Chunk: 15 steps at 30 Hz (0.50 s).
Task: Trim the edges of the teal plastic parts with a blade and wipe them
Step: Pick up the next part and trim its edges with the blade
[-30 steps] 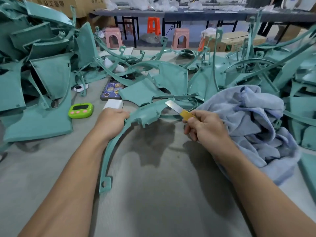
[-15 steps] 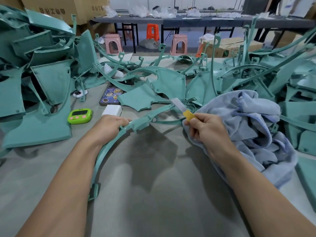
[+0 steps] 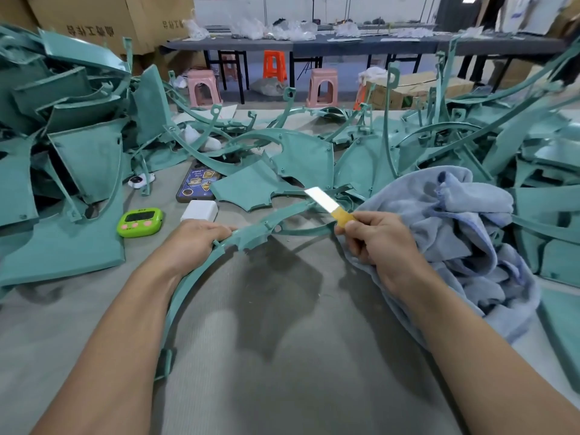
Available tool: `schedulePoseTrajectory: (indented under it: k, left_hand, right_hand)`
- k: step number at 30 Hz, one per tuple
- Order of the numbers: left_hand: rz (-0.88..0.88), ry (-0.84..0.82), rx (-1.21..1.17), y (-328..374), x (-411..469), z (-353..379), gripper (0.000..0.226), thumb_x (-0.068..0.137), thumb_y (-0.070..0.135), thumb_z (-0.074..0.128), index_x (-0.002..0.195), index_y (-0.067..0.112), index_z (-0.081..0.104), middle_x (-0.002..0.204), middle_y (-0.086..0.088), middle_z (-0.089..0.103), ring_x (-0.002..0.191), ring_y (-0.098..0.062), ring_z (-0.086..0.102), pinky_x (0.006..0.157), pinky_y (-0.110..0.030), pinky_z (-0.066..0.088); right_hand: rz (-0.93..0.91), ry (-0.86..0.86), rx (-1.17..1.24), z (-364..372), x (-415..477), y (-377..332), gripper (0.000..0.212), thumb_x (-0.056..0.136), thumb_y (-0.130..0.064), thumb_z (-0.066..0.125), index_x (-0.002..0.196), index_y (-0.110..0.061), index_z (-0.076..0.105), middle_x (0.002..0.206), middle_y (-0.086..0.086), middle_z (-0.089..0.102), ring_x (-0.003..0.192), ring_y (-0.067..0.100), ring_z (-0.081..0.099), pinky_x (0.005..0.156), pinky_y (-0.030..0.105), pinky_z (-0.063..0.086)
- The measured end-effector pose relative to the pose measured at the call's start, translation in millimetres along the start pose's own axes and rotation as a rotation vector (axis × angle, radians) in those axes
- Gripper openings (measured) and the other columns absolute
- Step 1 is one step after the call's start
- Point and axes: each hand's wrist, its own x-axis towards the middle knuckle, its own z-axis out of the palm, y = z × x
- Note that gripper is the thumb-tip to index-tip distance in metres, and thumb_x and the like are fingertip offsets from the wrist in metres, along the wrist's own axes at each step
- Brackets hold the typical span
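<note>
Since one second ago the curved teal part (image 3: 251, 233) has turned flatter, and the right hand (image 3: 376, 243) has come over the edge of the blue cloth (image 3: 455, 233).
I see the left hand (image 3: 194, 243) gripping the part at its bend, fingers curled over the rim; its long thin leg runs down beside the left forearm, over the grey table (image 3: 282, 356). The right hand pinches the yellow handle (image 3: 343, 216) between thumb and curled fingers. The shiny blade (image 3: 320, 199) points away and to the left, tip at the far arm of the part; if it touches, I cannot tell. A green timer (image 3: 139, 221), a white box (image 3: 200, 211) and a phone (image 3: 197, 185) lie beyond the left hand.
</note>
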Motion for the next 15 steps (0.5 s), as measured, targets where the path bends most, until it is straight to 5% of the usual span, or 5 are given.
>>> schedulePoseTrajectory:
  k: [4, 8, 12, 15]
  left_hand:
    - [0.003, -0.013, 0.001, 3, -2, 2, 0.025, 0.088, 0.018, 0.062, 0.084, 0.030, 0.084, 0.097, 0.014, 0.079, 0.100, -0.023, 0.073, 0.090, -0.043, 0.059]
    - [0.021, -0.006, 0.014, 3, -3, 1, 0.025, 0.091, 0.023, 0.062, 0.086, 0.035, 0.083, 0.097, 0.010, 0.079, 0.096, -0.023, 0.074, 0.088, -0.041, 0.059]
    - [0.100, 0.035, -0.016, 8, -10, 4, 0.026, 0.096, 0.025, 0.061, 0.088, 0.036, 0.083, 0.094, 0.000, 0.080, 0.068, -0.013, 0.064, 0.068, -0.030, 0.050]
    - [0.203, 0.204, -0.093, 20, -16, 1, 0.023, 0.098, 0.024, 0.061, 0.092, 0.033, 0.082, 0.089, 0.007, 0.080, 0.074, -0.011, 0.069, 0.079, -0.037, 0.057]
  right_hand:
    - [0.001, 0.038, 0.055, -2, 1, -3, 0.029, 0.101, 0.001, 0.052, 0.080, -0.001, 0.071, 0.050, 0.009, 0.049, 0.042, 0.014, 0.041, 0.038, 0.017, 0.030]
    - [0.015, 0.069, -0.056, -1, 1, 1, 0.031, 0.099, -0.002, 0.053, 0.076, -0.005, 0.073, 0.047, 0.002, 0.048, 0.039, 0.010, 0.037, 0.040, 0.020, 0.030]
    - [-0.015, 0.131, -0.033, -3, 0, 0, 0.030, 0.102, -0.003, 0.051, 0.079, -0.003, 0.070, 0.046, 0.001, 0.048, 0.039, 0.008, 0.038, 0.037, 0.017, 0.031]
    - [-0.014, 0.122, 0.032, -3, -4, -2, 0.031, 0.103, -0.004, 0.048, 0.080, -0.004, 0.069, 0.050, 0.004, 0.049, 0.038, 0.008, 0.036, 0.037, 0.017, 0.029]
